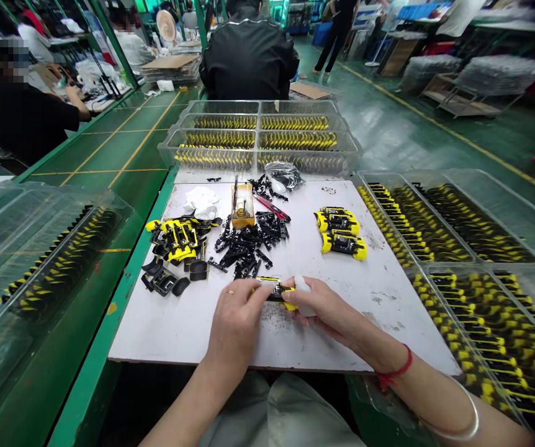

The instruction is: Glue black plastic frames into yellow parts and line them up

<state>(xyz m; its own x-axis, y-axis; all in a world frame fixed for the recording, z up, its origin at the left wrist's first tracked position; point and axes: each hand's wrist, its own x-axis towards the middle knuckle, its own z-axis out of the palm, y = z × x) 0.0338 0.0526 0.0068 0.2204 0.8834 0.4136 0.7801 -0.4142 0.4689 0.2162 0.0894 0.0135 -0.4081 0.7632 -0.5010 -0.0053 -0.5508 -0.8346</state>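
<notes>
Near the front of the white board, a black-and-yellow plastic part (277, 290) is held between my two hands. My left hand (237, 320) is closed, its fingertips pressed on the left end of the part. My right hand (328, 307) grips the right end and also holds a small white translucent bottle (303, 297). The fingers partly cover the part. Just beyond lies a heap of small black plastic pieces (249, 245). To the left is a pile of yellow-and-black parts (179, 239); on the right, several similar assembled parts (342, 233) sit in a group.
A small yellowish box (242, 208) with tools stands behind the black pieces, beside a red pen-like tool (272, 208) and crumpled white tissue (201, 202). Clear trays of parts stand at the back (258, 139), right (428, 264) and left (123, 208). A person (249, 56) sits ahead.
</notes>
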